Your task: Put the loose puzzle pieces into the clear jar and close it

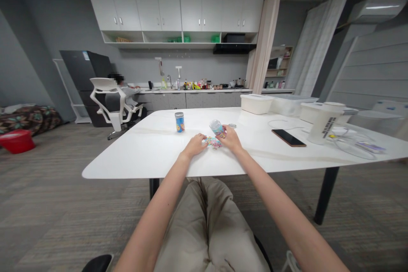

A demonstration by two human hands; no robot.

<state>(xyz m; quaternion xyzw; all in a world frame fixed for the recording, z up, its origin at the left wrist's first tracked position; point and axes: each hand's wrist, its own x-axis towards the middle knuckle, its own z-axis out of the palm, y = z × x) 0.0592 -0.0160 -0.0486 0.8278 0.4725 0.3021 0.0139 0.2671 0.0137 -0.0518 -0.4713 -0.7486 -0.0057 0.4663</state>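
My right hand (232, 139) is wrapped round a clear jar (217, 127) with a colourful label. The jar is tilted, its base up and away to the left, its lower end over a small heap of multicoloured little pieces (214, 143) on the white table (134, 153). My left hand (195, 145) rests at the heap's left edge with its fingers stretched toward the pieces. Behind my right hand lies a round lid (232, 126). A second jar (179, 122), blue-labelled with a silver lid, stands upright farther left.
At right lie a phone (288, 137), a white tumbler (325, 124) and cables. White bins (255, 104) line the back right of the table. A person sits in a white chair (110, 102) beyond its left side. A red bucket (16, 141) stands on the floor.
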